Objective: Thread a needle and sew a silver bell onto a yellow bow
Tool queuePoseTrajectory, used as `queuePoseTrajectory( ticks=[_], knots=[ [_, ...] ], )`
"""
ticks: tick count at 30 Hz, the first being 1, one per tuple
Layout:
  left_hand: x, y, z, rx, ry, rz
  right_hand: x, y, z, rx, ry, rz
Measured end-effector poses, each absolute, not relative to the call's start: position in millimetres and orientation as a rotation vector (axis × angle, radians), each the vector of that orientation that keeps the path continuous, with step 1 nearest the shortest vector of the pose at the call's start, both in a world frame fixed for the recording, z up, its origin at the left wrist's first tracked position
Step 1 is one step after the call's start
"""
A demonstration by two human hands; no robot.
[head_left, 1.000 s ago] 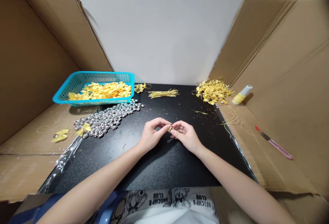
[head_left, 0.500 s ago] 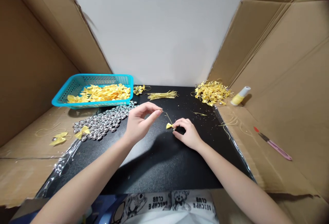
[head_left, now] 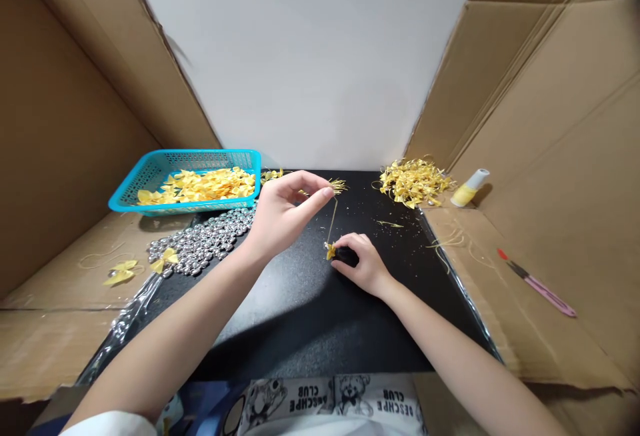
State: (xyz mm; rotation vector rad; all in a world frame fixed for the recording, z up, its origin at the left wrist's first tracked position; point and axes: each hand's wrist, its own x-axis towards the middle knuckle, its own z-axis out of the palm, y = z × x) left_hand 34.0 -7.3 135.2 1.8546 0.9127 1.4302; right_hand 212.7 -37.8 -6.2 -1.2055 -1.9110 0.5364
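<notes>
Raised over the black tabletop (head_left: 280,329), my left hand (head_left: 293,213) pinches the upper end of a thin gold cord (head_left: 332,219). The cord runs down, stretched nearly straight, to a small yellow bow (head_left: 331,251) near the surface. My right hand (head_left: 363,259) holds that bow between thumb and fingertips. A tiny shiny bit shows at the bow's top, too small to make out fully. Behind my left hand lies a bundle of cut gold cords (head_left: 339,186), partly hidden by it.
At left, a turquoise basket (head_left: 185,209) holds yellow bows, with silver beads (head_left: 205,243) spread before it. A heap of corded bows (head_left: 415,183) lies back right, near a yellow thread spool (head_left: 470,188). Pink-handled snips (head_left: 543,291) rest on the right cardboard.
My left hand has moved up and right, drawing the cord taut. The bow has turned in my right hand, which stays almost in place. The view has shifted slightly.
</notes>
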Motion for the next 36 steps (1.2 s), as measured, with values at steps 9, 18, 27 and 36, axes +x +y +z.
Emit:
queuePoseTrajectory(
  ticks=[9,18,27,36],
  knots=[
    [40.8,-15.1,138.2,1.854,0.918,1.36,205.0,-42.0,-5.6,-1.296,-1.822,0.58],
    [30.9,-12.3,137.6,1.838,0.998,1.409,216.7,-38.6,-3.3,-1.225,-1.981,0.54],
    [28.8,-18.4,133.9,1.906,0.988,1.321,220.5,-37.9,-4.6,-1.338,-2.027,0.452],
    [28.8,-16.5,126.6,1.979,0.99,1.098,218.6,-44.5,15.9,-1.105,-1.726,0.513]
  ],
)
